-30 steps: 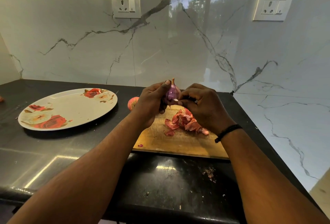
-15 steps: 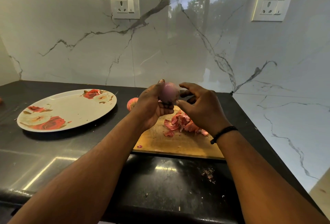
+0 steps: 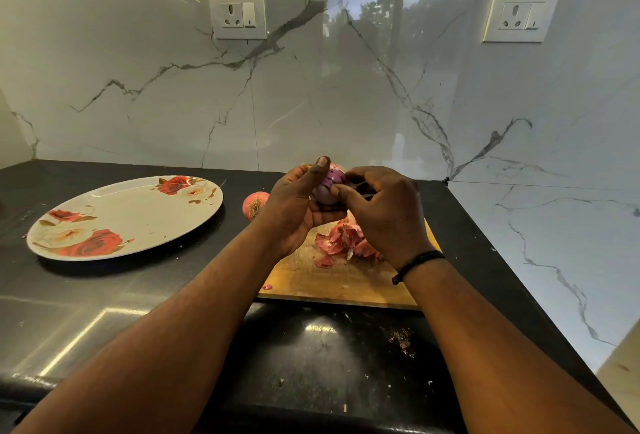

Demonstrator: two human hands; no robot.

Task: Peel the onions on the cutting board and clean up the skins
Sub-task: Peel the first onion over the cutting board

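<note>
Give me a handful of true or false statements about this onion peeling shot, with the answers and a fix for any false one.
1. The left hand holds a purple onion above the cutting board. True.
2. The flowered plate is piled with onion skins. False: the onion skins lie on the cutting board, and the plate holds none.
3. A second onion sits on the dark counter between plate and board. True.
4. The right hand rests flat on the counter. False: its fingers work at the held onion.
5. The black wristband is on the left wrist. False: it is on the right wrist.
</note>
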